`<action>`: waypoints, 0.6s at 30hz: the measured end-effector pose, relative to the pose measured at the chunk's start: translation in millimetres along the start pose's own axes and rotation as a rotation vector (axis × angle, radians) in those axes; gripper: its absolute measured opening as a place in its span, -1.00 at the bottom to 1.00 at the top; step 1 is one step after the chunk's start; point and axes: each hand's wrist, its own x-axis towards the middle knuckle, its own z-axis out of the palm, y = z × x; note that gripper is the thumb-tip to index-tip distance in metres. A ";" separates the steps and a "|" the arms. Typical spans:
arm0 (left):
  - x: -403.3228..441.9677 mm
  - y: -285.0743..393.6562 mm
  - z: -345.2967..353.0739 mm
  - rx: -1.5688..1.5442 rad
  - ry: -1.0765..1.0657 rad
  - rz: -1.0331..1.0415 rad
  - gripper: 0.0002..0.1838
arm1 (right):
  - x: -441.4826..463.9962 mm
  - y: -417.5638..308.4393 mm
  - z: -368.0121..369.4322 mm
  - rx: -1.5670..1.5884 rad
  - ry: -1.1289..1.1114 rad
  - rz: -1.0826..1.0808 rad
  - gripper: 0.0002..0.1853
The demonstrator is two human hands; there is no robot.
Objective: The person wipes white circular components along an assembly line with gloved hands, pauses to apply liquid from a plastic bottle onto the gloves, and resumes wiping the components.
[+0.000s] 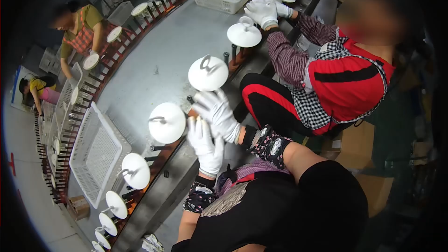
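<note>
My left hand (pixel 205 147), in a white glove with bare fingertips, has its fingers stretched out beside the right edge of a white disc (pixel 173 128) with a small loop on its face. Touching or overlapping it is my right hand (pixel 218 115), also gloved, its fingers extended and apart, just below another white looped disc (pixel 208 78). Neither hand visibly holds anything. Whether the fingertips touch the nearer disc cannot be made out. Dark pegs (pixel 156 148) stick out along the curved line beside the discs.
More white discs (pixel 136 171) follow the line at lower left. An empty white basket (pixel 100 151) lies on the grey table (pixel 154 42); another basket (pixel 224 1) holds small metallic parts. A co-worker (pixel 345 81) sits at right, gloved hands at the line. Two people work at far left.
</note>
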 end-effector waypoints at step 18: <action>118.3 -61.0 -23.2 0.159 0.136 -0.162 -0.56 | 99.5 3.5 15.9 0.339 -0.150 -0.131 -0.62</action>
